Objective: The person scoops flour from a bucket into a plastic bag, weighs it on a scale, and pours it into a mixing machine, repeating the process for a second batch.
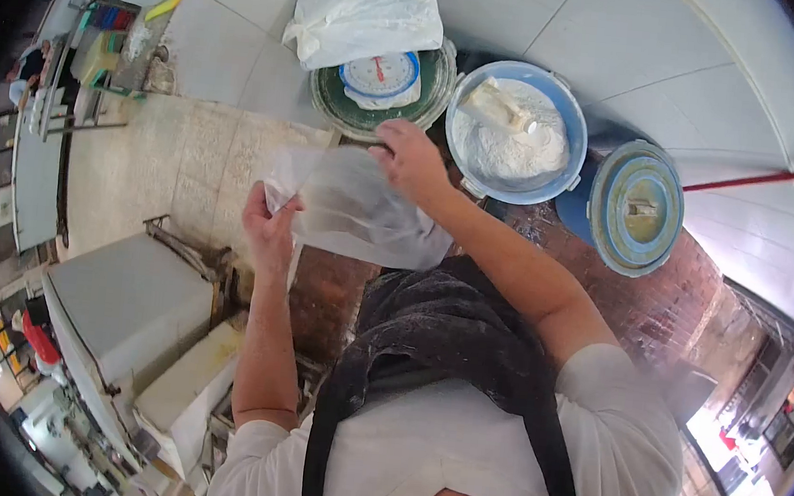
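Presently a clear bag [353,208] hangs in front of the apron [447,319], stretched between both hands, apparently to keep its mouth drawn apart. Left hand [271,228] pinches one edge between thumb and fingers; right hand [411,160] is closed on the opposite edge. Just beyond, within reach, stand a scale [379,74] bearing a white sack [365,14] and a flour tub [577,141] with scoop [499,106].
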A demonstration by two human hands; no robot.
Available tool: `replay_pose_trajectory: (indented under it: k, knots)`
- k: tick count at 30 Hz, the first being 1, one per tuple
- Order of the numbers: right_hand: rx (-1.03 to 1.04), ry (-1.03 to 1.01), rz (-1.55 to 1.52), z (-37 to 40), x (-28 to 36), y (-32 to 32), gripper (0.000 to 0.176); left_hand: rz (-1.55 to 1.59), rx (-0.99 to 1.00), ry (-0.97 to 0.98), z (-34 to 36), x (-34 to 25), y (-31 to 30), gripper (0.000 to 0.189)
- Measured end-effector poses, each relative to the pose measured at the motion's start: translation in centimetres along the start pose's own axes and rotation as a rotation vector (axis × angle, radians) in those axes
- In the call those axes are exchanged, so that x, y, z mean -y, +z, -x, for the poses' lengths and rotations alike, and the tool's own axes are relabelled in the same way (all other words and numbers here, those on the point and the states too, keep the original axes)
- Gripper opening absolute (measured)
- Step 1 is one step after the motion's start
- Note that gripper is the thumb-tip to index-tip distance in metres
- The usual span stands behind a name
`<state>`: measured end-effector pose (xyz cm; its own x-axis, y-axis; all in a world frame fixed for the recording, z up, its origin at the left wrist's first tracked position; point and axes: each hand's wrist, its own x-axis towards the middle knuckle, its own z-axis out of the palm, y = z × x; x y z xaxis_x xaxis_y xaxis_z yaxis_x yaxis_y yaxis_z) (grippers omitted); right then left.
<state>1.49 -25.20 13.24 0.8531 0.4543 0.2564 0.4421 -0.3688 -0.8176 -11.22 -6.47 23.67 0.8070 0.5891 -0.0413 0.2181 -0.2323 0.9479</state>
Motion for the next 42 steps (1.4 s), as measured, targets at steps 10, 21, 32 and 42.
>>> replay_pose_trajectory:
  k: [10,21,32,42]
  knots:
    - [0.359,0.150,0.282,5.2,-13.5,-1.5,0.023,0.530,-0.206,-0.400,-0.8,0.2,6.4,0.036]
    - [0.481,0.240,-0.014,-4.2,-7.0,-1.2,0.042,-0.452,-0.320,0.228,2.0,-5.5,1.3,0.046]
    - [0.341,0.339,0.181,2.6,-29.5,-0.2,0.030,0.144,-0.210,-1.042,12.0,28.4,3.0,0.049]
    - [0.461,0.568,0.498,-4.2,-48.6,-3.2,0.043,0.254,-0.027,-0.865,6.4,27.1,13.8,0.049]
